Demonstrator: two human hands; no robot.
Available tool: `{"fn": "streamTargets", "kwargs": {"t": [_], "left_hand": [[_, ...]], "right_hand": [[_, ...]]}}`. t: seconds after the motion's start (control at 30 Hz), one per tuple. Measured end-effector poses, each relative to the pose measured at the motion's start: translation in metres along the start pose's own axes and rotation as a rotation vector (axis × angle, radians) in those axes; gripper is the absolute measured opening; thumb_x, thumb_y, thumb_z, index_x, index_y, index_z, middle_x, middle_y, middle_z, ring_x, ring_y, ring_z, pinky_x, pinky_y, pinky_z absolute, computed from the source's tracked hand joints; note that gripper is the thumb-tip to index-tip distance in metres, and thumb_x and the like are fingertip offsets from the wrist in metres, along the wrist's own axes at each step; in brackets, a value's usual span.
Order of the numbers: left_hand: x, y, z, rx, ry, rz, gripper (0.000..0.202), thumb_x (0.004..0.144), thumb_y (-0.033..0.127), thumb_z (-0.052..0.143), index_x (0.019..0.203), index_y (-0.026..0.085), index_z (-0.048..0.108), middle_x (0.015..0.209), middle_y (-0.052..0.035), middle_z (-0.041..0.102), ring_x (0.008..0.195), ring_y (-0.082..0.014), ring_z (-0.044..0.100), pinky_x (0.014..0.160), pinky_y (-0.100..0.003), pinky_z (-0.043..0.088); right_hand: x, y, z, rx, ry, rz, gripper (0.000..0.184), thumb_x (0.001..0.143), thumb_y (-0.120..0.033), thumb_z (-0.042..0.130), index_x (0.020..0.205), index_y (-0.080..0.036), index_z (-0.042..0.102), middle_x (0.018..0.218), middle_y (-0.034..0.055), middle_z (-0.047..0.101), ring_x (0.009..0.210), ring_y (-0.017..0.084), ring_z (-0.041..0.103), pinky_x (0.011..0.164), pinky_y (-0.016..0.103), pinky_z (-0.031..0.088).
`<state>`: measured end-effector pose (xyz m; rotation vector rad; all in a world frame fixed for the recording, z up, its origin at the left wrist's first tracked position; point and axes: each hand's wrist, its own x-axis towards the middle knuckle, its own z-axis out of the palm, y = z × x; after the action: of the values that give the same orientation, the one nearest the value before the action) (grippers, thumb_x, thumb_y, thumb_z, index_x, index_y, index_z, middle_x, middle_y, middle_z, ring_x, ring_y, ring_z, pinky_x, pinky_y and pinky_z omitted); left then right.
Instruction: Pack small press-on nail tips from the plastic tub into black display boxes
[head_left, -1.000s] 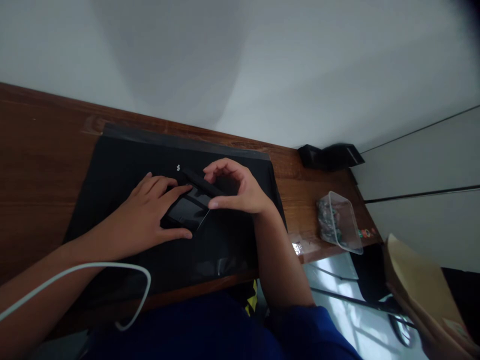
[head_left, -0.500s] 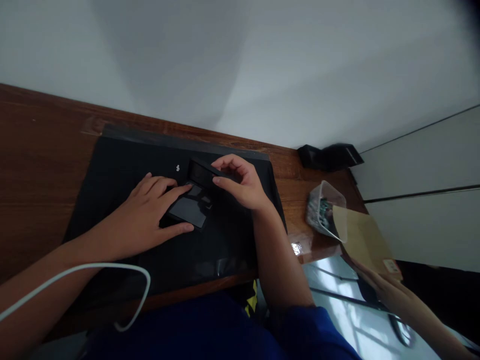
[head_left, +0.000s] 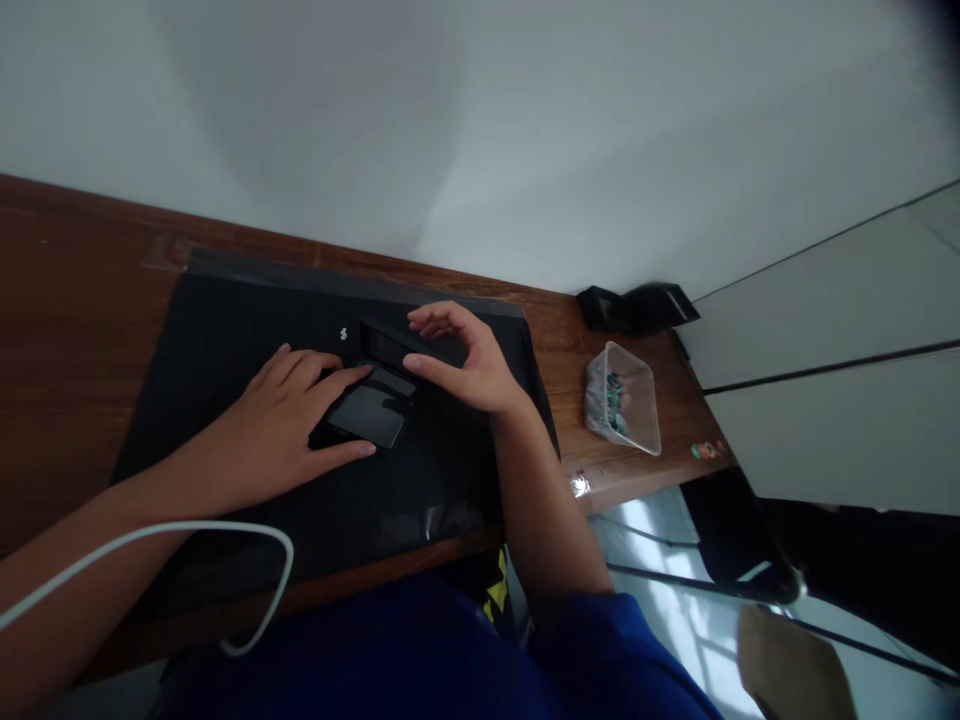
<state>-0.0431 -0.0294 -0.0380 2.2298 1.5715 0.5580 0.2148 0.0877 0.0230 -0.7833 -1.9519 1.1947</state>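
A small black box (head_left: 369, 413) with a glossy flat face lies on the black mat (head_left: 240, 310). A dark panel (head_left: 386, 345), like a raised lid, stands tilted at its far side; whether the two are joined I cannot tell. My left hand (head_left: 289, 415) holds the box at its left end, index finger at the far edge and thumb along the near edge. My right hand (head_left: 469, 365) is at the panel's right end, fingers apart, thumb tip at or close to its edge. Two tiny white bits (head_left: 343, 333) lie beyond my left hand.
A clear plastic tub (head_left: 621, 400) with small green and pinkish pieces stands on the wooden table (head_left: 562, 345). Black objects (head_left: 637, 307) sit by the wall. A white cable (head_left: 217, 524) crosses my left forearm. Brown cardboard (head_left: 795, 665) shows at lower right.
My right hand's fingers have opened away from the panel they were pinching. Another person's hand has left view, and the brown cardboard has moved from the tub to the lower right.
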Motion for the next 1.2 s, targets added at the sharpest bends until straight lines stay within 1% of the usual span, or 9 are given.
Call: {"fn": "streamTargets", "kwargs": {"t": [0.1, 0.2, 0.33, 0.43, 0.5, 0.57, 0.67, 0.83, 1.2], "left_hand": [[-0.001, -0.005, 0.003, 0.01, 0.007, -0.004, 0.094, 0.093, 0.088, 0.059, 0.167, 0.031, 0.054, 0.154, -0.0185, 0.061, 0.149, -0.0502, 0.051, 0.132, -0.078, 0.031], [-0.003, -0.009, 0.006, 0.026, -0.01, -0.011, 0.093, 0.094, 0.087, 0.058, 0.169, 0.033, 0.051, 0.156, -0.0176, 0.059, 0.152, -0.0518, 0.048, 0.132, -0.079, 0.03], [-0.004, -0.007, 0.003, 0.035, -0.044, -0.013, 0.093, 0.095, 0.086, 0.058, 0.171, 0.032, 0.047, 0.159, -0.016, 0.057, 0.156, -0.0532, 0.044, 0.134, -0.079, 0.028], [-0.003, -0.002, -0.003, 0.055, -0.081, -0.024, 0.09, 0.099, 0.085, 0.053, 0.17, 0.03, 0.047, 0.158, -0.015, 0.056, 0.155, -0.0517, 0.046, 0.134, -0.079, 0.027], [-0.001, 0.001, -0.006, 0.06, -0.077, -0.023, 0.09, 0.099, 0.087, 0.051, 0.168, 0.029, 0.048, 0.156, -0.0154, 0.057, 0.152, -0.0505, 0.048, 0.133, -0.078, 0.03], [0.001, 0.003, -0.007, 0.066, -0.071, -0.019, 0.092, 0.098, 0.088, 0.05, 0.167, 0.028, 0.049, 0.155, -0.0165, 0.057, 0.15, -0.0503, 0.049, 0.131, -0.078, 0.033], [0.004, 0.002, -0.006, 0.072, -0.06, -0.014, 0.093, 0.097, 0.089, 0.05, 0.164, 0.025, 0.052, 0.151, -0.0182, 0.059, 0.148, -0.0509, 0.05, 0.13, -0.078, 0.035], [0.005, 0.002, -0.008, 0.069, -0.05, -0.008, 0.091, 0.096, 0.088, 0.054, 0.163, 0.027, 0.053, 0.15, -0.0152, 0.06, 0.147, -0.0479, 0.052, 0.132, -0.075, 0.033], [0.007, -0.011, 0.003, 0.095, -0.092, -0.057, 0.105, 0.091, 0.093, 0.047, 0.166, 0.021, 0.054, 0.155, -0.0188, 0.056, 0.149, -0.0473, 0.045, 0.132, -0.07, 0.03]], "right_hand": [[-0.007, -0.016, -0.008, -0.097, 0.089, -0.009, 0.04, 0.091, -0.048, 0.085, 0.122, -0.026, 0.071, 0.128, 0.0064, 0.076, 0.117, 0.022, 0.069, 0.107, 0.039, 0.054], [-0.026, -0.039, -0.042, -0.275, 0.197, -0.034, 0.03, 0.097, -0.045, 0.08, 0.12, -0.027, 0.074, 0.126, 0.0055, 0.078, 0.118, 0.023, 0.07, 0.108, 0.041, 0.055], [-0.071, -0.053, -0.141, -0.593, 0.369, 0.105, 0.026, 0.098, -0.045, 0.078, 0.116, -0.027, 0.077, 0.113, 0.0062, 0.079, 0.102, 0.022, 0.074, 0.097, 0.041, 0.06], [-0.112, -0.036, -0.215, -0.804, 0.445, 0.392, 0.032, 0.095, -0.046, 0.077, 0.117, -0.022, 0.076, 0.1, 0.0085, 0.078, 0.09, 0.024, 0.073, 0.087, 0.042, 0.062], [-0.134, -0.016, -0.244, -0.888, 0.395, 0.59, 0.034, 0.092, -0.04, 0.077, 0.118, -0.017, 0.076, 0.109, 0.0134, 0.079, 0.093, 0.026, 0.074, 0.091, 0.045, 0.063], [-0.148, 0.004, -0.252, -0.892, 0.298, 0.682, 0.036, 0.088, -0.03, 0.079, 0.12, -0.014, 0.077, 0.116, 0.0172, 0.08, 0.099, 0.028, 0.076, 0.095, 0.047, 0.064], [-0.154, 0.026, -0.245, -0.865, 0.2, 0.678, 0.042, 0.081, -0.02, 0.08, 0.123, -0.015, 0.079, 0.125, 0.0178, 0.081, 0.112, 0.03, 0.077, 0.105, 0.047, 0.062], [-0.148, 0.038, -0.235, -0.897, 0.156, 0.634, 0.046, 0.077, -0.014, 0.078, 0.123, -0.012, 0.08, 0.134, 0.0204, 0.079, 0.127, 0.033, 0.073, 0.12, 0.049, 0.053], [-0.158, 0.027, -0.24, -0.942, 0.385, 0.643, 0.041, 0.069, -0.011, 0.069, 0.105, -0.018, 0.086, 0.099, 0.0099, 0.086, 0.094, 0.029, 0.079, 0.092, 0.039, 0.06]]}}
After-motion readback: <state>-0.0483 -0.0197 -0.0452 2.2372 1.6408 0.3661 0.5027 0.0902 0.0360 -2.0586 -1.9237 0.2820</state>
